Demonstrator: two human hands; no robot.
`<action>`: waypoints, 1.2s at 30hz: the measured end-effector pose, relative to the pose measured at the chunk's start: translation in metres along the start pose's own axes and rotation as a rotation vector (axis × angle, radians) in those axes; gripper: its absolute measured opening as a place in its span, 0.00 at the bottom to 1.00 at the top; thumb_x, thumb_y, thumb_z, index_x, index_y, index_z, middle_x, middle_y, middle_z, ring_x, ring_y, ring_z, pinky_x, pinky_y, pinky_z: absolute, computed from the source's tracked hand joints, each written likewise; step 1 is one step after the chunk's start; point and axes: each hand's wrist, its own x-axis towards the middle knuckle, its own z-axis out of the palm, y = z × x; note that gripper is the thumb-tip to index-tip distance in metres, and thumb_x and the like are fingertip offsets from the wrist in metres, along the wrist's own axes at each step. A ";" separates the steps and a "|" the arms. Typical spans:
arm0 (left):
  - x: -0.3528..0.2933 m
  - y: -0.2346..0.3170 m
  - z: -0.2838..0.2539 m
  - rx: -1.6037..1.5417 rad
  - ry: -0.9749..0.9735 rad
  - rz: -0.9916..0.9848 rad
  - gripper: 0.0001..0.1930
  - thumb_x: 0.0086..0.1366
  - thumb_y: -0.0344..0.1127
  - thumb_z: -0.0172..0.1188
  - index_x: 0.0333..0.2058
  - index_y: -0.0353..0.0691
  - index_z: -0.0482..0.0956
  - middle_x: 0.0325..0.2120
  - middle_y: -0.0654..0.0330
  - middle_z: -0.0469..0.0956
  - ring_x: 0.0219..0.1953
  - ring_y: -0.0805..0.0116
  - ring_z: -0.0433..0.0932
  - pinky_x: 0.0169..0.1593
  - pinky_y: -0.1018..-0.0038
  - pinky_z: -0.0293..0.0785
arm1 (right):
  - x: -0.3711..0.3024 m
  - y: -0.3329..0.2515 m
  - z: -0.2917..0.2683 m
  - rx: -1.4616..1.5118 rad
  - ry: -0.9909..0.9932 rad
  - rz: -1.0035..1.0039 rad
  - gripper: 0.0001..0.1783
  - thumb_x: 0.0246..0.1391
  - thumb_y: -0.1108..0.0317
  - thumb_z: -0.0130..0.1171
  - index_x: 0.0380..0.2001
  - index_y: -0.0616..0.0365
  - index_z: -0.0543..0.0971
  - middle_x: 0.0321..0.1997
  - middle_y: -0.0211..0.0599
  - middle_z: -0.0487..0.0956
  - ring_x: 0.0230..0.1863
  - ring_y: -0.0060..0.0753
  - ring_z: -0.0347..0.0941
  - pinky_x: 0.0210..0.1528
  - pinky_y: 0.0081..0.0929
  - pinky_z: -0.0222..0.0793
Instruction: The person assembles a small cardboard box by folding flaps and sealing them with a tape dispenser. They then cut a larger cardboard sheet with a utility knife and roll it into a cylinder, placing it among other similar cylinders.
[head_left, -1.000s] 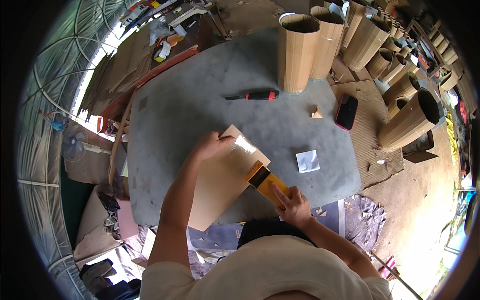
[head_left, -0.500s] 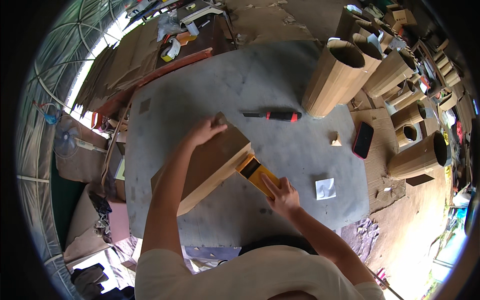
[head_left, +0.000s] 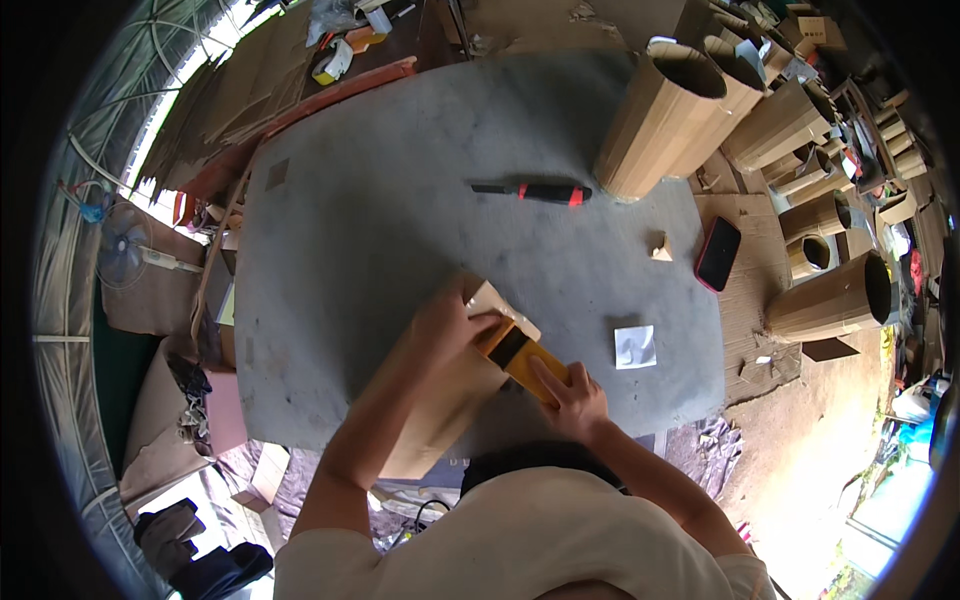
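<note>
A long brown cardboard box [head_left: 446,408] lies tilted across the near edge of the table. My left hand [head_left: 445,322] grips it close to its far end, fingers bent over the edge and partly hidden. In my right hand [head_left: 580,402] is a boxy yellow hand tool [head_left: 535,370] with a dark patch; its exact kind is not clear. The tool's front end touches or nearly touches the box end, beside my left fingertips. Past the hands lies a knife [head_left: 550,194] with a black and red handle and a dark blade.
On the grey table [head_left: 380,200] are a white paper square [head_left: 635,347] and a small cardboard scrap [head_left: 661,247]. A phone [head_left: 718,255] lies at the right edge. Tall cardboard tubes [head_left: 650,120] stand at the far right. A fan [head_left: 124,245] is at the left.
The box has been turned and drawn nearer to me. My left hand has come down toward the tool, which now meets the box end. The whole view has shifted slightly.
</note>
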 end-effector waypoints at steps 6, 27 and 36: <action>0.023 -0.036 -0.054 -0.195 -0.062 0.104 0.23 0.50 0.51 0.63 0.34 0.35 0.78 0.29 0.54 0.79 0.33 0.66 0.78 0.38 0.74 0.71 | -0.047 0.017 -0.018 0.008 -0.108 0.029 0.42 0.30 0.68 0.64 0.56 0.36 0.65 0.30 0.38 0.64 0.27 0.34 0.68 0.27 0.29 0.72; 0.090 -0.105 -0.116 -0.324 0.079 0.068 0.29 0.57 0.57 0.54 0.46 0.36 0.72 0.37 0.51 0.77 0.42 0.60 0.75 0.46 0.69 0.66 | 0.130 -0.045 0.020 0.023 -0.021 -0.129 0.44 0.30 0.71 0.64 0.57 0.38 0.64 0.30 0.39 0.63 0.25 0.35 0.67 0.25 0.30 0.72; 0.096 -0.153 -0.118 -0.331 0.014 0.014 0.26 0.59 0.57 0.49 0.45 0.42 0.74 0.34 0.56 0.77 0.37 0.62 0.75 0.42 0.72 0.67 | 0.152 -0.046 0.054 -0.041 -0.190 -0.118 0.44 0.34 0.67 0.65 0.59 0.36 0.59 0.31 0.42 0.64 0.28 0.38 0.70 0.27 0.33 0.73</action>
